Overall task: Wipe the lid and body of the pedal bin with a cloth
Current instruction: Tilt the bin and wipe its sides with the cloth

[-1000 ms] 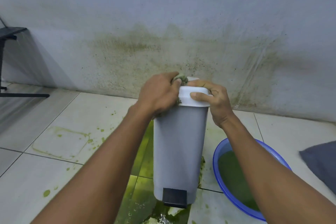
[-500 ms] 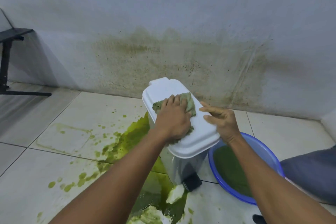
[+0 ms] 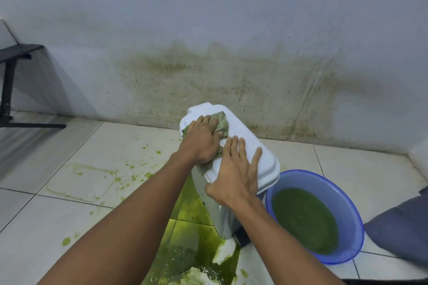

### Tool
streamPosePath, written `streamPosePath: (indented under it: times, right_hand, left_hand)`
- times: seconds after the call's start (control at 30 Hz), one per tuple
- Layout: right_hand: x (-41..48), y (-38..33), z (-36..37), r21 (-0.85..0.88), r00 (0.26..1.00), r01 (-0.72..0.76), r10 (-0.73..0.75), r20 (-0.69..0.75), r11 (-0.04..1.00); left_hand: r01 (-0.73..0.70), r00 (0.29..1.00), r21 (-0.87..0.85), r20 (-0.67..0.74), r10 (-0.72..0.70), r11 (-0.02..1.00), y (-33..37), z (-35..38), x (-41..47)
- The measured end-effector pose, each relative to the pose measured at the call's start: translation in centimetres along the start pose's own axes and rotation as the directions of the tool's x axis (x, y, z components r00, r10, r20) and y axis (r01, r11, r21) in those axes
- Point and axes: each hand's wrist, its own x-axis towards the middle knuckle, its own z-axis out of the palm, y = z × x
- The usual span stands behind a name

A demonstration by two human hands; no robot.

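A grey pedal bin (image 3: 220, 217) with a white lid (image 3: 261, 152) stands on the tiled floor in front of me, its black pedal (image 3: 242, 237) at the bottom. My left hand (image 3: 202, 140) presses a green-stained cloth (image 3: 221, 124) flat onto the far part of the lid. My right hand (image 3: 236, 176) lies flat on the near part of the lid, fingers spread, holding nothing. Most of the cloth is hidden under my left hand.
A blue basin (image 3: 347, 194) of green water sits right of the bin. Green liquid pools on the tiles (image 3: 192, 227) below and left of it. A stained wall (image 3: 231, 81) is close behind. A black stand (image 3: 9, 90) is far left, grey fabric (image 3: 403, 227) far right.
The view has shifted to look down on the lid. My left hand slid the cloth toward the far end of the lid. My right hand came from the lid's edge to rest flat on top.
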Motion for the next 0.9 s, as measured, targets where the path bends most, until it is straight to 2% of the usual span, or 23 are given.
streamPosePath:
  times: [0.13,0.27,0.37,0.43,0.5,0.57,0.63,0.73,0.83,0.9]
  right_hand:
    - [0.3,3.0,-0.6,-0.001,0.968,0.250,-0.250,0.015,0.968]
    - [1.4,7.8,-2.6,0.133,0.856,0.496,-0.509,0.092,0.858]
    - [2.7,9.5,-2.9,0.107,0.759,0.625,-0.634,0.151,0.773]
    - [2.3,8.7,-2.5,0.045,0.801,0.578,-0.577,0.161,0.815]
    - [1.2,6.7,-1.5,-0.041,0.888,0.447,-0.438,0.139,0.893]
    - [0.0,4.9,-0.3,-0.100,0.932,0.357,-0.348,0.101,0.929]
    - [0.1,4.7,0.2,-0.100,0.934,0.356,-0.350,0.078,0.929]
    - [1.8,6.4,-1.5,-0.052,0.898,0.429,-0.419,0.136,0.902]
    - [3.2,7.0,-3.0,-0.032,0.869,0.466,-0.450,0.205,0.884]
    - [4.1,6.9,-3.0,0.002,0.873,0.456,-0.447,0.194,0.890]
  left_hand:
    - [-0.017,1.000,0.014,-0.013,0.017,1.000,-0.3,0.0,-1.0]
    - [-0.152,0.988,0.086,-0.020,0.154,0.985,-0.8,-0.3,-2.9]
    - [-0.198,0.980,0.087,0.050,0.195,0.976,-1.8,-1.0,-4.1]
    - [-0.188,0.982,0.095,0.029,0.186,0.978,-1.8,-1.5,-3.9]
    - [-0.150,0.988,0.093,-0.023,0.153,0.984,-1.4,-1.5,-3.3]
    - [-0.120,0.991,0.092,-0.053,0.125,0.988,-1.0,-1.1,-3.1]
    - [-0.103,0.992,0.083,-0.065,0.109,0.991,-1.1,-0.4,-3.6]
    - [-0.085,0.992,0.073,-0.085,0.091,0.994,-1.2,0.0,-4.7]
    - [-0.109,0.986,0.093,-0.117,0.119,0.990,-0.8,0.1,-5.4]
    - [-0.137,0.972,0.127,-0.173,0.158,0.982,-1.0,-0.1,-5.5]
